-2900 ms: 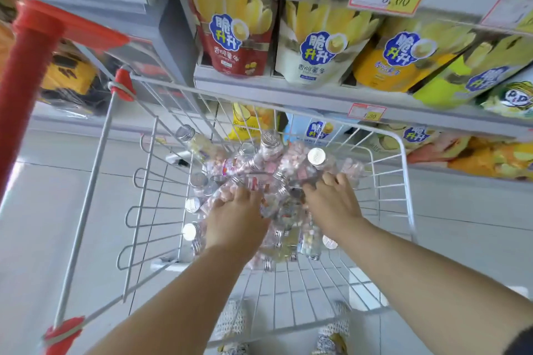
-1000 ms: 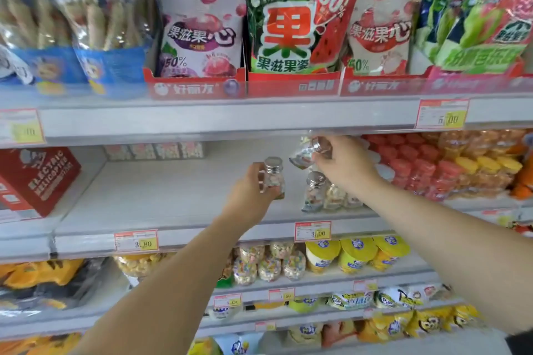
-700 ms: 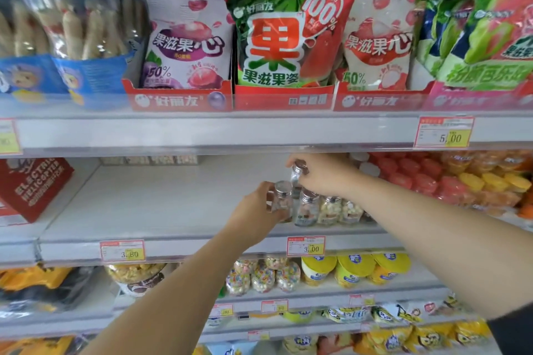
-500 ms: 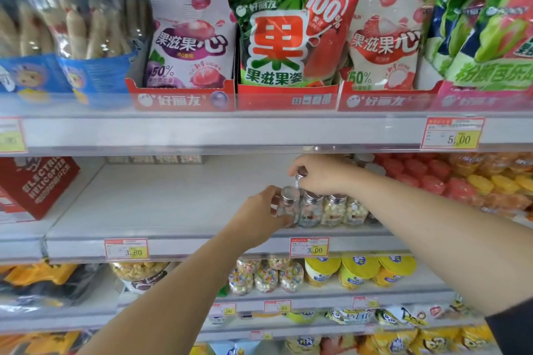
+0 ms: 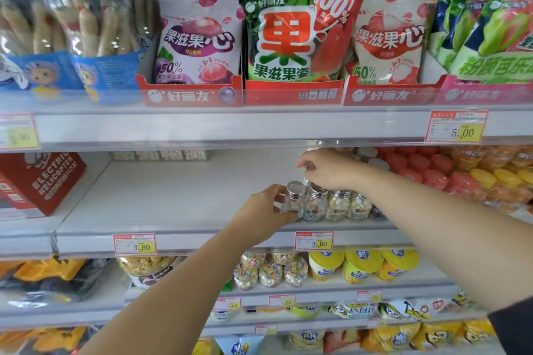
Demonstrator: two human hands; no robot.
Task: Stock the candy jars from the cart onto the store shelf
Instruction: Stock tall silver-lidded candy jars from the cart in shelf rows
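A: Setting down. The left grip (image 5: 261, 210) is curled round a candy jar (image 5: 294, 200), upright near the shelf (image 5: 178, 196) front edge, at the left end of the row of jars (image 5: 341, 204).

B: And the right grip (image 5: 331, 168)?

A: Its fingers are curled just above the row. I cannot tell whether it holds anything.

B: What next?

A: Probably seat the jar against its neighbour without tipping the row, then release.

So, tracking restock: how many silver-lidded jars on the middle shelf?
4: one jar in the left hand, three in a row right of it; the right arm may hide more.
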